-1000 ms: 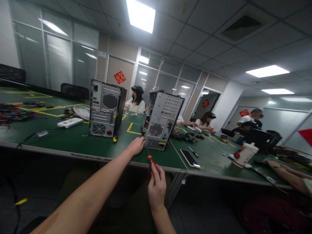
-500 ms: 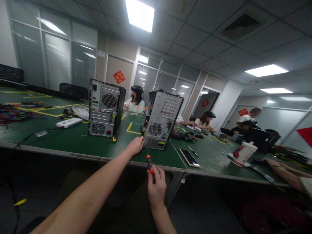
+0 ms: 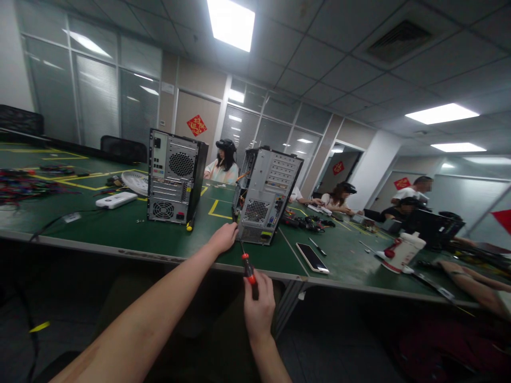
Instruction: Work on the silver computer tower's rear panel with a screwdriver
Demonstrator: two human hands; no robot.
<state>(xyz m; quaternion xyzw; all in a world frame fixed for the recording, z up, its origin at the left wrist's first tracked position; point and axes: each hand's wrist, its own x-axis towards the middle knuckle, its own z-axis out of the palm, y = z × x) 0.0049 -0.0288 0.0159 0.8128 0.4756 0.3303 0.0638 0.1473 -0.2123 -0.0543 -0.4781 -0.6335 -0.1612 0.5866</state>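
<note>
One computer case [image 3: 261, 173] stands just beyond both hands [image 3: 224, 238] [image 3: 259, 307].

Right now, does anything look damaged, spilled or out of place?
The right tower stands with its side open, an orange wire poking out; small loose bits lie stray beside the left tower. No spill shows.
</note>
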